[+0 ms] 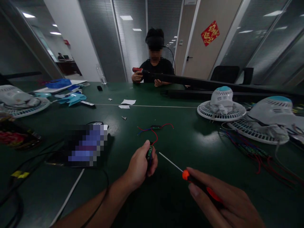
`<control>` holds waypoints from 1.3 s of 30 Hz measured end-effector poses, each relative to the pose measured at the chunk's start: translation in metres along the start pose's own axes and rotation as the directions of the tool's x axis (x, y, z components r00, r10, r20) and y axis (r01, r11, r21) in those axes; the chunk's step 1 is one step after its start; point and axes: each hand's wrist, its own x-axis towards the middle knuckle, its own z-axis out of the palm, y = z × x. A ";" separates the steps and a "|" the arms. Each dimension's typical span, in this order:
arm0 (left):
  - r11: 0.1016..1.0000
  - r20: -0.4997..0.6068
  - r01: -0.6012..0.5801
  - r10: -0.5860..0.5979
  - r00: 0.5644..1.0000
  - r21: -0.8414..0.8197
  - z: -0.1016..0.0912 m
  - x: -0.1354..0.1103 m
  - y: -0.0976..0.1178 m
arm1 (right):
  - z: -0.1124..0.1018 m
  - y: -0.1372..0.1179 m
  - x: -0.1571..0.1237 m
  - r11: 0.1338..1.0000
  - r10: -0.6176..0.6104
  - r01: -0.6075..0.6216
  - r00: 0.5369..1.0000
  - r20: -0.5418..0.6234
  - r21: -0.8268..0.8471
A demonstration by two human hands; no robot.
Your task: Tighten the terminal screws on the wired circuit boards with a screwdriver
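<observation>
My left hand (140,163) is closed around a small green circuit board (150,151), pinched between thumb and fingers; part of the board is hidden by the hand. A red wire (156,136) rises from the board's top end toward another small circuit board (156,127) lying on the table with red and blue wires. In my right hand (223,196) is a screwdriver (185,175) with an orange and black handle. Its thin metal shaft points up and left, and the tip is close to the held board, with a small gap showing between them.
White fan heads (222,101) stand at the right, near a bundle of wired circuit boards (255,150). A tablet-like screen (86,144) and black cables (16,183) lie at left. Across the green table (180,123), a person (154,65) holds a red power tool (137,69) against a long black bar (190,79).
</observation>
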 end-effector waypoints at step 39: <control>0.980 -0.015 0.013 -0.010 1.000 0.197 0.004 -0.001 0.000 | -0.005 0.001 0.014 0.879 0.396 -0.452 0.869 0.297 0.150</control>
